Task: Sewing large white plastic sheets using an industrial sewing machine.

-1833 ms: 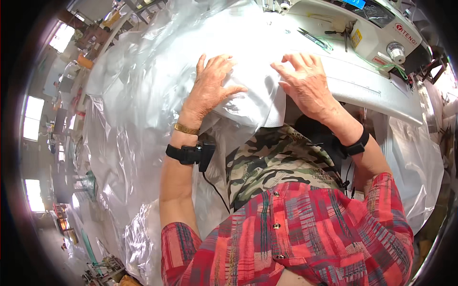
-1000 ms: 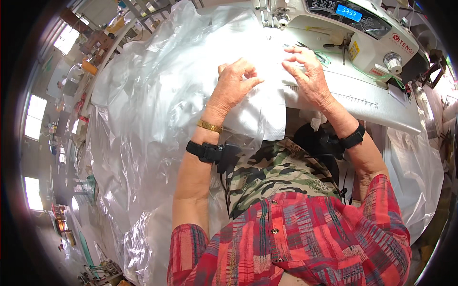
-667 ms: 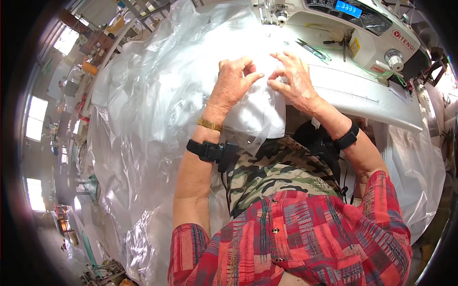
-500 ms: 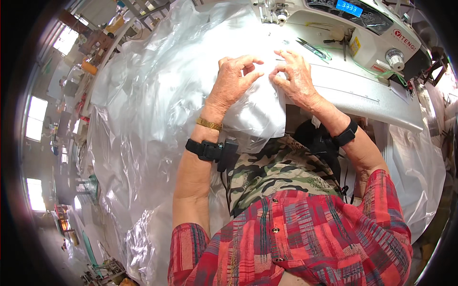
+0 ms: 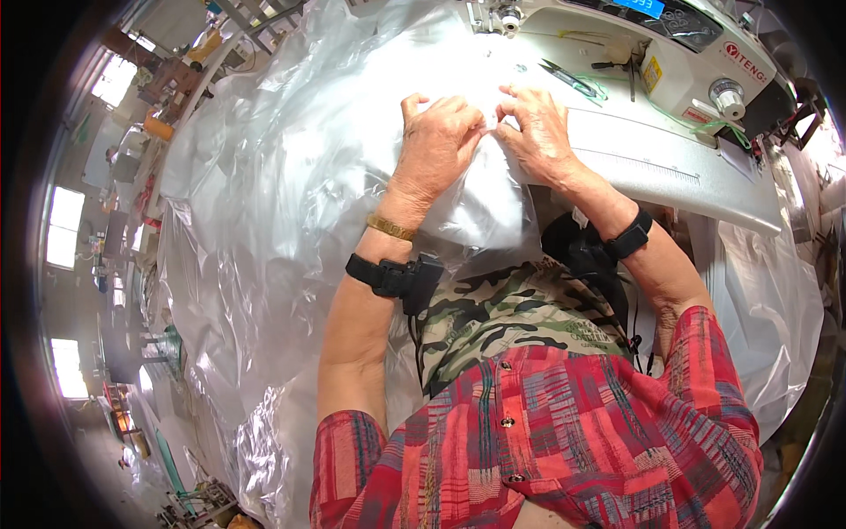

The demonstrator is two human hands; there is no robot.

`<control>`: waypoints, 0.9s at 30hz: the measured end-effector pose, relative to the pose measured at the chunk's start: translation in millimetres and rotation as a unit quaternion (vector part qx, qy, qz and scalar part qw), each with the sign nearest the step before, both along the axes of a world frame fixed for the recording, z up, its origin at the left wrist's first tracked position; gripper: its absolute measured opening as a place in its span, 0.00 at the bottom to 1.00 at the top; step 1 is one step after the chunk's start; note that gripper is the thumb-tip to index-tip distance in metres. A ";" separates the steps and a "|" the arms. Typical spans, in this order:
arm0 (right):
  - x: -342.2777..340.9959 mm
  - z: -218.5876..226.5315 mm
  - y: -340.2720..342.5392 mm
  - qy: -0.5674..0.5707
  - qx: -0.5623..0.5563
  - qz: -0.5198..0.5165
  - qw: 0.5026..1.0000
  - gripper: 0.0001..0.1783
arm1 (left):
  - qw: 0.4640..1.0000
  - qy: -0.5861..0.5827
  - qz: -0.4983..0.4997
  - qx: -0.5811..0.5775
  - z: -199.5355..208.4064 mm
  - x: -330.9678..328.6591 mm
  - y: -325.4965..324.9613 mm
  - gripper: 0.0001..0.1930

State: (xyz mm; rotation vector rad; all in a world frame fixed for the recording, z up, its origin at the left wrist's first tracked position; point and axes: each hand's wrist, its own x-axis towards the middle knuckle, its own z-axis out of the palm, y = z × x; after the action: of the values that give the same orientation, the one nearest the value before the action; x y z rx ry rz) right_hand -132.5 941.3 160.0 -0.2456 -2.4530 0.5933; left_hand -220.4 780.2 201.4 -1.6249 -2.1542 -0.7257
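A large sheet of clear plastic film [image 5: 282, 194] lies in folds over the sewing table and hangs down on my left. My left hand [image 5: 438, 145] pinches the film near its right part, thumb against fingers. Close beside it, my right hand [image 5: 538, 132] pinches the film too, a small gap separating the two sets of fingertips. Glare washes out the bit of film between them. Beyond my hands stands a white sewing machine [image 5: 696, 69], with its needle area [image 5: 509, 19] at the top of the view.
Thread snips [image 5: 568, 79] with green thread lie on the machine bed right of my right hand. A ruler scale [image 5: 648, 164] runs along the table [image 5: 705, 198]. More clear film [image 5: 767, 300] hangs at the right. Cluttered workshop benches stand at the far left.
My fingers have closed on the film and my hands have drawn nearer each other. The left hand has turned so its back shows more. The film's lower edge has shifted and bunched.
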 end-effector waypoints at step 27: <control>15.5 -10.4 -103.9 0.027 0.178 0.046 0.983 0.38 | 0.989 -0.134 -0.056 0.013 24.7 -5.6 11.0 0.05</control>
State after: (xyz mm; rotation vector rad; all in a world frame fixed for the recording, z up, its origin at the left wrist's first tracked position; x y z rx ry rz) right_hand -117.0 837.5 149.6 0.0292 -2.4738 0.1884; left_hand -226.0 791.2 226.1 -1.7325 -2.2331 -1.0557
